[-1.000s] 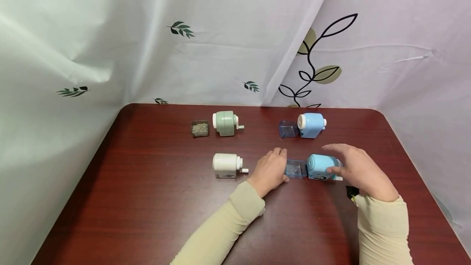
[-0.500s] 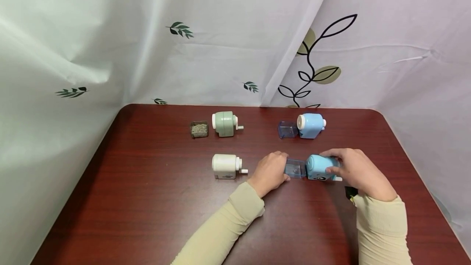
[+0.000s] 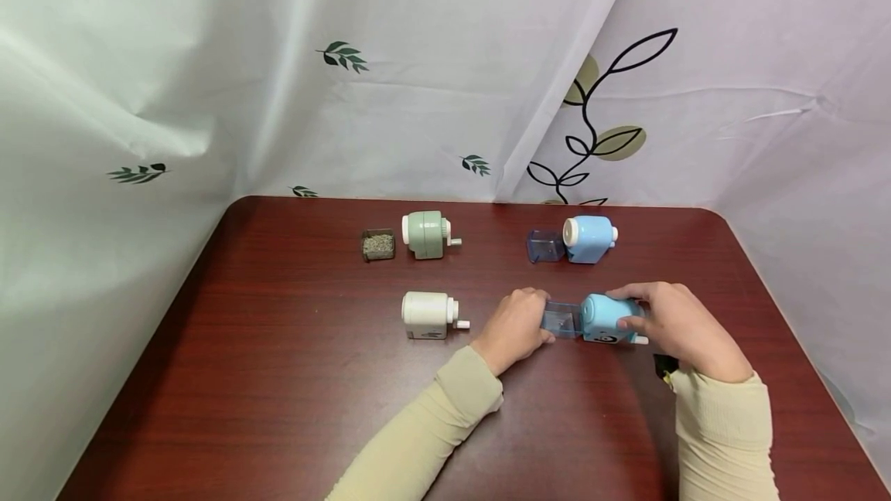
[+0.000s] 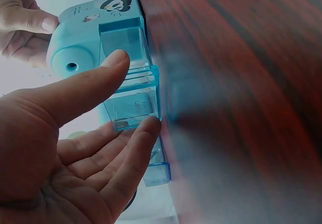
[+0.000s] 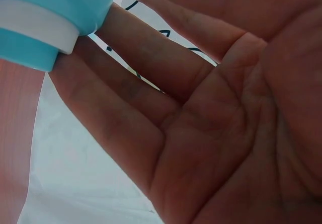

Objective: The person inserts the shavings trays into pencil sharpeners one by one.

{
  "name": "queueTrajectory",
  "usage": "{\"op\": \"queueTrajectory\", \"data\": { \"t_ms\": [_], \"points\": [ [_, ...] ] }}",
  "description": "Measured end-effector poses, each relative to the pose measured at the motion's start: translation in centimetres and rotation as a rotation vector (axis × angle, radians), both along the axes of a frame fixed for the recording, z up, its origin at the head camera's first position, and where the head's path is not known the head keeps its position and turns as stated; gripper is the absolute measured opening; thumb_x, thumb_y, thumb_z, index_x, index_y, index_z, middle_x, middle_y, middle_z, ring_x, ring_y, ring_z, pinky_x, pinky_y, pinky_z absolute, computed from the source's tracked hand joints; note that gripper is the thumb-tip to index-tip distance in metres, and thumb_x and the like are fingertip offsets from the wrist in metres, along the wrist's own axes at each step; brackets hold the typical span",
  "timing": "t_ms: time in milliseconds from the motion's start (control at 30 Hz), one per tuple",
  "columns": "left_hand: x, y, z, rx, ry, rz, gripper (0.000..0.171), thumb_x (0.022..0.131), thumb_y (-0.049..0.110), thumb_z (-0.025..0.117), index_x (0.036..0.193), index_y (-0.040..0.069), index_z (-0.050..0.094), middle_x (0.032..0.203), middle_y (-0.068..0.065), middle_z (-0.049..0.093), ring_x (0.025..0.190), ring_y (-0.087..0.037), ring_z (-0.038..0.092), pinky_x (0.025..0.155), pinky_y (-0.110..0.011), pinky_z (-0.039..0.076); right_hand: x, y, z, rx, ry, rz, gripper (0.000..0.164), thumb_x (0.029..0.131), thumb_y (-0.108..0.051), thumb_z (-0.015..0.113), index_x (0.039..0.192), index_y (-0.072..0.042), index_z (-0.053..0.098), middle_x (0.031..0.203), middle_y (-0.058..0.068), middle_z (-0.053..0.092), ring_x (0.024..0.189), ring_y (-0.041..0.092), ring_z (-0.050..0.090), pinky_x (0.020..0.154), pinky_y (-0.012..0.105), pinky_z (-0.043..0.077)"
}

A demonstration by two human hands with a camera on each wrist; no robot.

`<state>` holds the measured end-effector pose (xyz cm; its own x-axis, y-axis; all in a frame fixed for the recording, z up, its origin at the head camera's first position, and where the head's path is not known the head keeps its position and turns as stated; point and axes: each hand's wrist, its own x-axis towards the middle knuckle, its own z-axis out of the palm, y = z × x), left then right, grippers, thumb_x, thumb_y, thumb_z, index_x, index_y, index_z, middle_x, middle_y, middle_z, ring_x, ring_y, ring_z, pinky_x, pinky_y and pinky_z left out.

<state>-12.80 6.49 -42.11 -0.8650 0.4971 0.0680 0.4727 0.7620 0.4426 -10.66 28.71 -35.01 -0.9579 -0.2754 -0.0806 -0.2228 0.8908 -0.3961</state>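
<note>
"What's there?"

"A dark red table [image 3: 313, 408]; over its right half, a right hand [image 3: 684, 327] and a left hand [image 3: 511, 328], both gripping between thumb and fingers."

"Holding what?"

"Right, a blue sharpener [image 3: 602, 311], apparently to steady it; left, its clear drawer [image 3: 562, 320], lined up at the lower front, though how far inside is unclear."

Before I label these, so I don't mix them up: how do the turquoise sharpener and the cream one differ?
The right hand grips the turquoise sharpener; no hand touches the cream sharpener. A clear blue drawer, pinched by the left hand, shows outside the turquoise one, none outside the cream one. Both stand on the table with a crank handle at the right.
</note>
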Motion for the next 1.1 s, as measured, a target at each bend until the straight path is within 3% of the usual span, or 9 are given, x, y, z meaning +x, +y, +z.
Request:
{"op": "queueTrajectory", "data": {
  "t_ms": [1100],
  "points": [
    [0.2,1.4,-0.1,0.013,-0.013,0.011,0.055,0.075,0.029,0.091,0.119,0.004,0.07,0.11,-0.006,0.071,0.097,-0.019,0.07,0.082,-0.024,0.055,0.0,0.1,-0.1,-0.007,0.012,0.012,0.036,0.079,-0.007,0.084,0.114,-0.003,0.075,0.106,0.02,0.071,0.088,0.029,0.067,0.073,0.044,0.055]
  ]
}}
